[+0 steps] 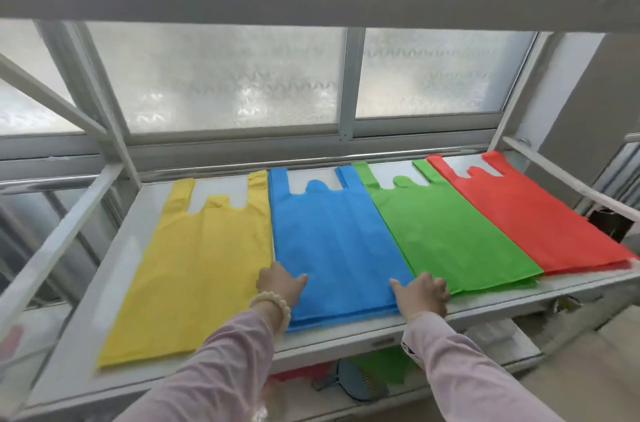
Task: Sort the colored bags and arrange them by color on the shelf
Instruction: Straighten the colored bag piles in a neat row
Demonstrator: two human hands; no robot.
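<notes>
Hands, left point(280, 286) and right point(420, 293), flat on near corners of blue stack point(332, 241), thumbs spread, fingers together. Squaring it between yellow point(201, 266) and green point(450, 231) on shelf point(117, 283), probably to keep colours apart.

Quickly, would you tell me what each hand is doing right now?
Left hand: open, flat on the blue bags.
Right hand: at their right edge, fingers bent; grip cannot be told.

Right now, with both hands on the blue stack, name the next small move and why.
Probably nudge the blue stack back to square it: left hand and right hand rest at its near corners, and its fanned near edge sits closer than the green stack.
</notes>
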